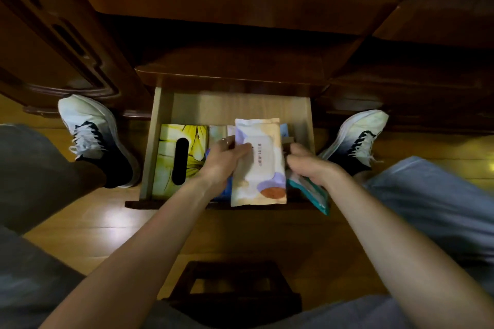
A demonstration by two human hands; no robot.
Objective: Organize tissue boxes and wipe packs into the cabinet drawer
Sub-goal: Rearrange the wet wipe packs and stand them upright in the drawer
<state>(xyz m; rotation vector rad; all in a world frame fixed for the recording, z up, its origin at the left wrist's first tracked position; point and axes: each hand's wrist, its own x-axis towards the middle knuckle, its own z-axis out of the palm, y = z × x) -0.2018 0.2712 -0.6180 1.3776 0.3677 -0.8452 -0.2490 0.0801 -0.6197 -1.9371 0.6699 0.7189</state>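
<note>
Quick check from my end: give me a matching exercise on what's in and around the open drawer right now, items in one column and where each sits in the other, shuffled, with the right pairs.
Items
1. yellow floral tissue box
2. cream wipe pack with purple and orange patches
3. teal-edged pack
4. dark wooden stool

Places
A. in the right hand, at the drawer's right front corner
B. on the floor between the knees, nearer than the drawer
C. flat against the drawer's left wall
D. under the left hand, middle of the drawer

Pairs: 1-C, 2-D, 3-A, 4-B
</note>
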